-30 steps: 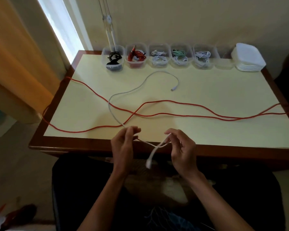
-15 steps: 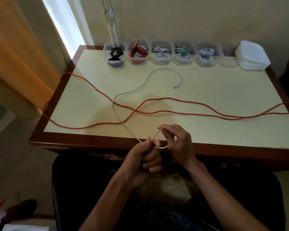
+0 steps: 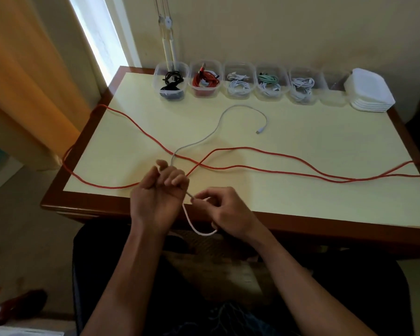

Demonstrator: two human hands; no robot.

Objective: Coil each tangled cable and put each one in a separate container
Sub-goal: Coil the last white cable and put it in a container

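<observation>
Head view: left hand [image 3: 159, 194] is gripping the thin white cable [image 3: 205, 139]; right hand [image 3: 224, 209] is pinching its loop above the pale yellow worktop [image 3: 301, 141].

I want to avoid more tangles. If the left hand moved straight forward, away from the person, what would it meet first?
Probably the red cable, which crosses just beyond the left hand gripping the white cable. Depth is unclear, so the hand may pass above it.
</observation>
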